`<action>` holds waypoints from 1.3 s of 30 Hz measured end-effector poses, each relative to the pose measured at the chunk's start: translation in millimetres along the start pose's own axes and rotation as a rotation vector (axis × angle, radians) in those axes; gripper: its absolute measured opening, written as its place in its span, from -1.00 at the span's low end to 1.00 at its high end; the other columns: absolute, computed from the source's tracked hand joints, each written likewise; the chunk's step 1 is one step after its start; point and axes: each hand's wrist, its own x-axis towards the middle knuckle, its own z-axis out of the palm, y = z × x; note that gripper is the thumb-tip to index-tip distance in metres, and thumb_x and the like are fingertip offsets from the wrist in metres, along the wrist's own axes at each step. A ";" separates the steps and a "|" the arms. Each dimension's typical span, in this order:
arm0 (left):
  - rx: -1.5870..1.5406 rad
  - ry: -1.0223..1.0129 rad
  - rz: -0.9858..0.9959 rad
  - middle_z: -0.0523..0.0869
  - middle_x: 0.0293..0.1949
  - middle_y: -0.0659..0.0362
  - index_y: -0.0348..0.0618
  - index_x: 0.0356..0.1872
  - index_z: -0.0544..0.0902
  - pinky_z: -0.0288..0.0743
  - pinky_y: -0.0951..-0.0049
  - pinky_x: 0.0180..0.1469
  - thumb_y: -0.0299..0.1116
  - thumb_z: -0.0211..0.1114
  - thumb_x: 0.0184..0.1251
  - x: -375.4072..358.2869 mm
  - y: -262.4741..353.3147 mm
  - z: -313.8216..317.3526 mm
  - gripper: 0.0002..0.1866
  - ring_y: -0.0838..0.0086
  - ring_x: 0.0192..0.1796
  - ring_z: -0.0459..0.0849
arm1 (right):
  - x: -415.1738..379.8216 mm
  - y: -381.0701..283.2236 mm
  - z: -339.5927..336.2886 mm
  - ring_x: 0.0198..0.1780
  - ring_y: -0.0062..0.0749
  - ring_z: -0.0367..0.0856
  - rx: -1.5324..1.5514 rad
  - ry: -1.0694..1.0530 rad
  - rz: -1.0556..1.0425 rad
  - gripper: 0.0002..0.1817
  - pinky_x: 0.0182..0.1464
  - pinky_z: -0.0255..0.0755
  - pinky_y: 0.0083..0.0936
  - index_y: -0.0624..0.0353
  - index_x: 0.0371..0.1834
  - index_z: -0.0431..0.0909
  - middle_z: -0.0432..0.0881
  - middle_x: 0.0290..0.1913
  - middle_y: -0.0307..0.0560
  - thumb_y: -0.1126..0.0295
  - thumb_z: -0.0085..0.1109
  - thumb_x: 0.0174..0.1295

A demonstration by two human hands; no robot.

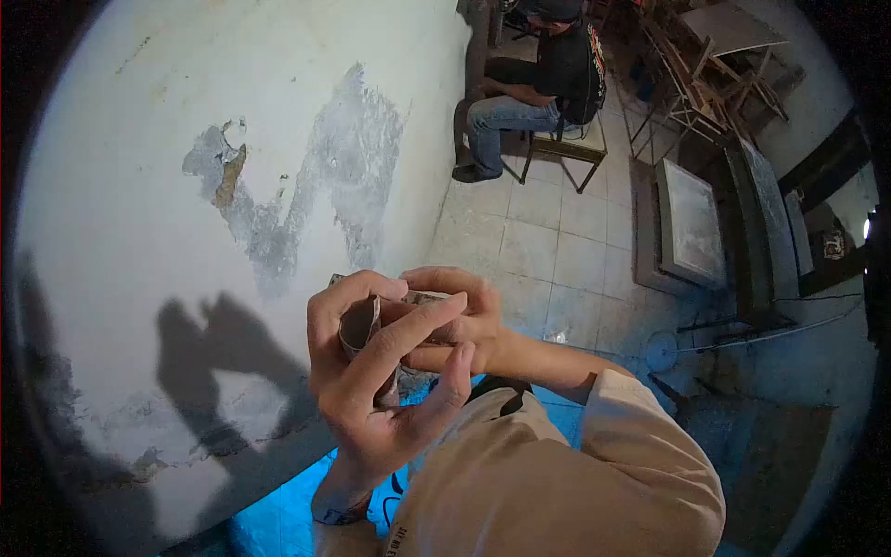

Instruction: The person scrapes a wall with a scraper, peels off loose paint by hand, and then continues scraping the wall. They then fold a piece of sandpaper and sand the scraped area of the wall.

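Observation:
A small greyish-brown hollow piece, like a short tube with a round dark opening and a thin raised edge, is held between my two hands. My left hand wraps its fingers round this tube-like piece, index finger stretched across it, thumb apart. Against its far side, my right hand has curled fingers gripping it. A greyish part shows just under the right fingers; I cannot make out whether it belongs to the same piece. Fingers cover most of the rest.
A white wall with grey peeled patches stands at left, bearing my hands' shadow. A seated person is on a stool ahead. Wooden frames and a pale rectangular panel stand right, beside the tiled floor.

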 end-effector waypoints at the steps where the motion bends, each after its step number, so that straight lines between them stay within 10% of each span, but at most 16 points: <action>1: -0.002 -0.003 -0.003 0.40 -0.09 0.13 -0.21 -0.20 0.69 0.42 0.58 -0.24 -0.48 0.37 -0.08 -0.5 -1.0 -0.3 -0.69 0.52 -0.18 0.46 | -0.2 -0.7 -0.8 -0.05 -0.19 0.56 0.004 -0.026 0.011 -0.85 -0.22 0.59 -0.45 -0.13 -0.45 0.62 0.56 -0.23 -0.38 0.35 0.26 -0.16; 13: 0.031 0.029 -0.046 0.42 -0.13 0.09 -0.19 -0.37 0.68 0.44 0.51 -0.32 -0.51 0.40 -0.01 -7.4 -6.2 -6.0 -0.86 0.47 -0.31 0.54 | -19.0 -5.8 8.0 -0.02 -0.16 0.54 0.059 -0.012 0.077 -0.77 -0.17 0.58 -0.40 -0.02 -0.42 0.67 0.55 -0.13 -0.26 0.33 0.31 -0.26; 33: -0.453 0.074 -0.857 0.50 -0.22 0.20 -0.33 -0.33 0.63 0.35 0.64 -0.28 -0.48 0.31 0.16 -40.0 -78.8 -8.1 -0.88 0.65 -0.26 0.49 | -87.6 -1.5 9.8 0.08 -0.26 0.41 -0.131 -0.561 -0.019 -0.85 -0.01 0.45 -0.44 -0.08 -0.43 0.61 0.47 0.09 -0.35 0.27 0.27 -0.14; 37: 0.010 0.091 -0.346 0.46 -0.15 0.18 -0.24 -0.33 0.64 0.29 0.63 -0.41 -0.47 0.30 0.18 -42.8 -87.3 -14.0 -0.92 0.66 -0.38 0.44 | -92.3 -3.4 12.3 0.08 -0.27 0.41 -0.153 -0.575 -0.003 -0.84 0.00 0.45 -0.43 -0.09 -0.43 0.61 0.44 0.14 -0.35 0.27 0.29 -0.14; 39: 0.046 -0.025 -0.416 0.44 -0.14 0.16 -0.18 -0.34 0.67 0.32 0.58 -0.42 -0.47 0.31 0.14 -44.4 -80.7 -18.6 -0.93 0.60 -0.39 0.45 | -95.7 -3.9 12.4 0.09 -0.25 0.41 -0.128 -0.596 0.008 -0.82 -0.01 0.46 -0.42 -0.09 -0.42 0.61 0.44 0.10 -0.34 0.27 0.31 -0.16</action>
